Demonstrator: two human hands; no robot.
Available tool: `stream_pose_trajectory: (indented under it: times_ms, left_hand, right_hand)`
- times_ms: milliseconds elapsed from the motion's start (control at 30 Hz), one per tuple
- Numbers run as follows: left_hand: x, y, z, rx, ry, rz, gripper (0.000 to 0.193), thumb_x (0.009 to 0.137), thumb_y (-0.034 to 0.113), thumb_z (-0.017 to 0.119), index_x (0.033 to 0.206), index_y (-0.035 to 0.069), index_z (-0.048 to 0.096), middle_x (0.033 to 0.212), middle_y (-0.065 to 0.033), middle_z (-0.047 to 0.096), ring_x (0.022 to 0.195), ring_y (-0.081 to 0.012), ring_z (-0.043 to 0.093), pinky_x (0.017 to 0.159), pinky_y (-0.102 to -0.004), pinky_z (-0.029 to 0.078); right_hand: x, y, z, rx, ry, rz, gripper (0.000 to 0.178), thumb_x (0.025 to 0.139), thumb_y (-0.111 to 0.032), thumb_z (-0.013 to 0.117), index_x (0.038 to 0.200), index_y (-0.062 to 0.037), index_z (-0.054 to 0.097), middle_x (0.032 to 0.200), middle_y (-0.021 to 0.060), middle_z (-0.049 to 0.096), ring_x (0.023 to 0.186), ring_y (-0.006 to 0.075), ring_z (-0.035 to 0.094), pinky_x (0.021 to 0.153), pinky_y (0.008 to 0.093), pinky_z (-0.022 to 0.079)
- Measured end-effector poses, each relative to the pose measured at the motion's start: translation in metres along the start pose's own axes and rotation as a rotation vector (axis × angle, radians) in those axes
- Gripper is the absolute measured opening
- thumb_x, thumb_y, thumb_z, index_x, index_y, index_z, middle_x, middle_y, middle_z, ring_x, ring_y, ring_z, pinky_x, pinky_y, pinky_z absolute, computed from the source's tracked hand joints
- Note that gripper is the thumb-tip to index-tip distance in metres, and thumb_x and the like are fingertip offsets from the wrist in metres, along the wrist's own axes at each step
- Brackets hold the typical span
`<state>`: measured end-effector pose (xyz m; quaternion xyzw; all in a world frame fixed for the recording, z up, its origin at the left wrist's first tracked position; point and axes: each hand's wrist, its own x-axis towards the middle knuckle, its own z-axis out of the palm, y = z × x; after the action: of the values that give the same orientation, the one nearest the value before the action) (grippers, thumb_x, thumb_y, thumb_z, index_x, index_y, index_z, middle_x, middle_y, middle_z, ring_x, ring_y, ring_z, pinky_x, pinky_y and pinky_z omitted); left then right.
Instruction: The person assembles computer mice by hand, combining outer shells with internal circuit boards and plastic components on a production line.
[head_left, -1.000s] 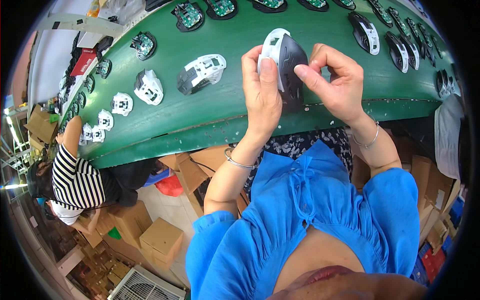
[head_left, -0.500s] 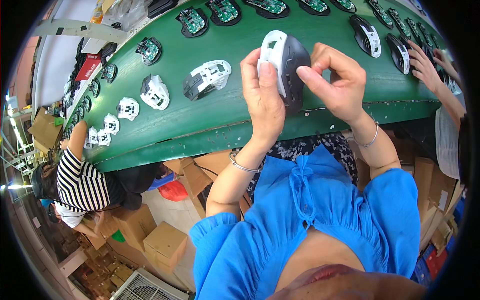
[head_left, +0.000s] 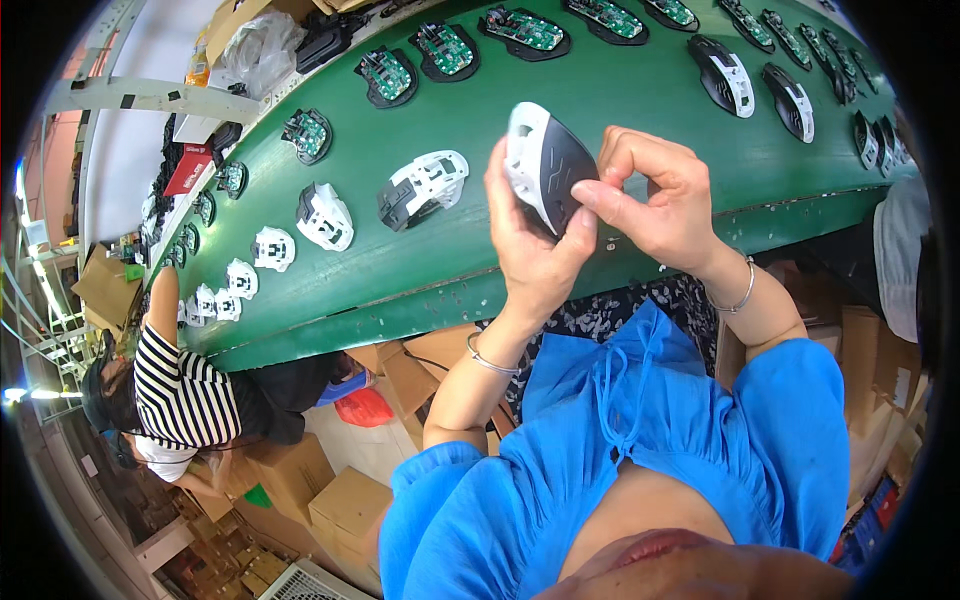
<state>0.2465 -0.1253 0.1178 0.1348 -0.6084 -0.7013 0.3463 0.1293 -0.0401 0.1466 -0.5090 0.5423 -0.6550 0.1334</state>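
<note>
Above the green work surface, my left hand (head_left: 540, 265) is wrapped around a computer mouse shell (head_left: 555, 170) with a white top and a black side panel. The shell is tilted, its black side toward my right hand. My right hand (head_left: 660, 205) is closed in a pinch at the shell's right edge, the thumb tip against the black panel; its fingertips are partly hidden. Left of my hands lies another black-and-white mouse shell (head_left: 425, 188) on the surface. Further left sits a white shell with a dark part (head_left: 325, 217).
Along the far edge of the green conveyor belt (head_left: 400, 290) stand several mouse bases with green circuit boards (head_left: 445, 50). More black-and-white shells (head_left: 722, 75) lie at the right. A person in a striped shirt (head_left: 190, 385) works at the left. Cardboard boxes (head_left: 350, 505) stand on the floor.
The held shell has come lower and turned, showing more of its black side. My left thumb has moved off the white part. The other person's hands at the right have left the view.
</note>
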Motion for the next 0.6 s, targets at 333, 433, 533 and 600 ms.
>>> stream_pose_trajectory:
  times_ms: [333, 433, 533, 600]
  left_hand:
    - [-0.002, 0.005, -0.026, 0.383, -0.175, 0.120, 0.081, 0.076, 0.008, 0.068, 0.142, -0.003, 0.022, 0.134, -0.0148, 0.036, 0.121, -0.0234, 0.044, 0.102, -0.0359, 0.037]
    - [-0.001, 0.002, -0.030, 0.441, -0.206, 0.146, 0.081, 0.077, 0.010, 0.068, 0.142, -0.003, 0.022, 0.134, -0.0149, 0.035, 0.121, -0.0230, 0.044, 0.102, -0.0354, 0.037]
    - [0.002, 0.010, -0.030, 0.408, -0.226, 0.110, 0.079, 0.077, 0.011, 0.068, 0.141, -0.004, 0.023, 0.134, -0.0154, 0.037, 0.121, -0.0232, 0.044, 0.102, -0.0353, 0.037]
    - [0.004, 0.014, -0.029, 0.428, -0.180, 0.148, 0.079, 0.071, 0.014, 0.074, 0.135, -0.006, 0.033, 0.125, -0.0224, 0.046, 0.113, -0.0333, 0.051, 0.096, -0.0386, 0.041]
  right_hand:
    - [0.010, -0.016, -0.012, 0.394, -0.161, 0.559, 0.021, 0.076, -0.003, 0.072, 0.094, 0.0015, 0.062, 0.088, 0.0056, 0.065, 0.084, 0.0104, 0.063, 0.076, 0.0237, 0.052]
    - [0.010, -0.021, -0.008, 0.389, -0.126, 0.547, 0.022, 0.076, -0.004, 0.073, 0.094, 0.0016, 0.062, 0.088, 0.0053, 0.065, 0.082, 0.0096, 0.063, 0.075, 0.0234, 0.051]
    - [0.015, -0.021, -0.014, 0.439, -0.115, 0.599, 0.024, 0.076, -0.006, 0.074, 0.094, 0.0009, 0.062, 0.089, 0.0053, 0.065, 0.080, 0.0092, 0.062, 0.076, 0.0233, 0.051]
    - [0.018, -0.020, -0.018, 0.453, -0.199, 0.635, 0.024, 0.075, -0.006, 0.075, 0.093, 0.0005, 0.062, 0.087, 0.0045, 0.066, 0.078, 0.0082, 0.062, 0.074, 0.0219, 0.050]
